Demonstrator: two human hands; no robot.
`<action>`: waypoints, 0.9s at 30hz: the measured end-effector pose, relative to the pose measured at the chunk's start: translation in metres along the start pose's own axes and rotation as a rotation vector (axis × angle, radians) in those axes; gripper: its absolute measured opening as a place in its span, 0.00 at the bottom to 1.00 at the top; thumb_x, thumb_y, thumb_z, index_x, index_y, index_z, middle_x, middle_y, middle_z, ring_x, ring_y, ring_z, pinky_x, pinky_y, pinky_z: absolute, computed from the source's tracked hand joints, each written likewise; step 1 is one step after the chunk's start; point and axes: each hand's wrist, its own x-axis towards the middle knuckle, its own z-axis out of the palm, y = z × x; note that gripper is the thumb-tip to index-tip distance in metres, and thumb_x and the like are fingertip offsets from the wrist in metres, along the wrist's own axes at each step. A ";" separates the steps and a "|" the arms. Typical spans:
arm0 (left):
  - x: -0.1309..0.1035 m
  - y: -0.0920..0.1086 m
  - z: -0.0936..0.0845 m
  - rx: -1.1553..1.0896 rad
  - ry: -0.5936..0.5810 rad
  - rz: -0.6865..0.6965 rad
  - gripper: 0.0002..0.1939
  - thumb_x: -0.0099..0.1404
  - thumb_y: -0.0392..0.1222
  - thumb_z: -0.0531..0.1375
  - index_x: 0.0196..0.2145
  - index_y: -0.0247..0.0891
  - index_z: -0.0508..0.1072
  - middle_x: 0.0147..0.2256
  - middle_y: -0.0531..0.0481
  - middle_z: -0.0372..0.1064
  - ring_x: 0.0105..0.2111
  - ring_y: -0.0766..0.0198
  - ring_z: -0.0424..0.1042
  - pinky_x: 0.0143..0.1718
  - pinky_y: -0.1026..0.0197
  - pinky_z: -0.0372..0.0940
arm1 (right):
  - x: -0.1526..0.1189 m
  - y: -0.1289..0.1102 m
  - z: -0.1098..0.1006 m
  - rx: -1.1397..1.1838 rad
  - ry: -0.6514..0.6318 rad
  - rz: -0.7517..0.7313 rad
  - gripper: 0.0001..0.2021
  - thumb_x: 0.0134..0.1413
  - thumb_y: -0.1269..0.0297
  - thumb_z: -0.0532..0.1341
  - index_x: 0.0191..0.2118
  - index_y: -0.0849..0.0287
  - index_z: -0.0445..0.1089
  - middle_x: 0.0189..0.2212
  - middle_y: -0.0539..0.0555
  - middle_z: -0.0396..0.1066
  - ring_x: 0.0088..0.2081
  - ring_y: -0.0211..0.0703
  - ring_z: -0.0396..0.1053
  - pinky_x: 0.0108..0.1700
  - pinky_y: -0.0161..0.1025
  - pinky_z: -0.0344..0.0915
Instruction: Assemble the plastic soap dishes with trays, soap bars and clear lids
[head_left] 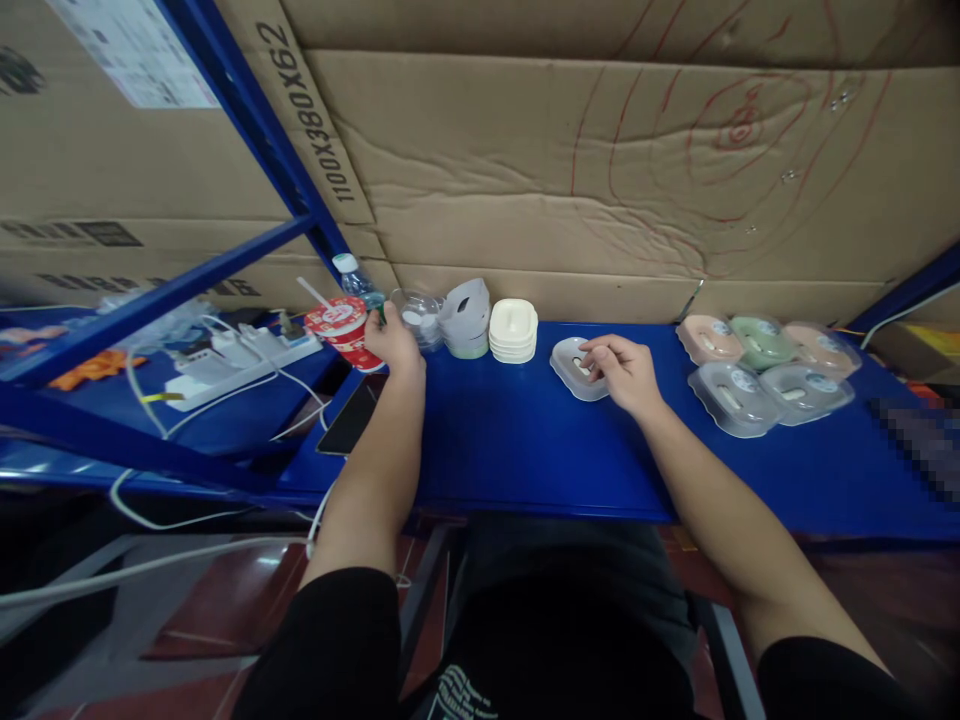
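My left hand (391, 340) is at the right side of a red patterned cup (343, 330) with a straw, near a stack of clear plastic covers (420, 318); its fingertips are partly hidden, so a grip cannot be made out. With fingers bent, my right hand (621, 368) reaches over a small pale tray (571, 372) lying on the blue table, fingertips at its middle. Between the hands stand a stack of grey-white paper sleeves (466, 322) and a stack of cream square dishes (514, 330).
Several packed clear-covered containers (763, 343) sit at the right on the blue table (517, 450). A dark phone (351, 415), a bottle (352, 275) and a white power strip (232, 368) with cables are at the left. Cardboard (480, 170) stands behind.
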 end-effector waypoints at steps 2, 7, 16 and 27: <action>0.001 0.000 0.002 0.004 0.023 -0.024 0.07 0.70 0.42 0.62 0.42 0.35 0.75 0.29 0.55 0.67 0.28 0.66 0.71 0.35 0.62 0.68 | 0.000 0.001 -0.001 -0.044 0.000 0.003 0.30 0.62 0.29 0.59 0.37 0.54 0.79 0.29 0.52 0.81 0.23 0.43 0.75 0.31 0.42 0.72; -0.004 0.006 0.004 0.018 0.075 -0.007 0.02 0.67 0.35 0.59 0.38 0.37 0.72 0.34 0.51 0.72 0.37 0.63 0.76 0.43 0.62 0.72 | 0.004 0.003 -0.006 -0.370 -0.007 -0.024 0.23 0.66 0.38 0.60 0.43 0.53 0.81 0.34 0.54 0.83 0.35 0.50 0.80 0.43 0.46 0.75; -0.019 0.012 0.006 0.052 0.010 0.122 0.06 0.67 0.32 0.56 0.33 0.40 0.67 0.35 0.52 0.71 0.41 0.63 0.76 0.49 0.62 0.70 | 0.005 0.015 -0.012 -0.942 -0.400 0.160 0.40 0.57 0.35 0.68 0.68 0.55 0.69 0.68 0.67 0.68 0.63 0.73 0.69 0.61 0.63 0.68; -0.116 0.036 -0.013 0.301 -0.769 0.884 0.15 0.69 0.52 0.65 0.46 0.40 0.76 0.47 0.43 0.74 0.43 0.57 0.76 0.44 0.56 0.73 | 0.006 0.006 -0.001 -0.787 -0.233 0.146 0.31 0.60 0.46 0.66 0.64 0.55 0.74 0.62 0.61 0.75 0.60 0.64 0.75 0.59 0.55 0.72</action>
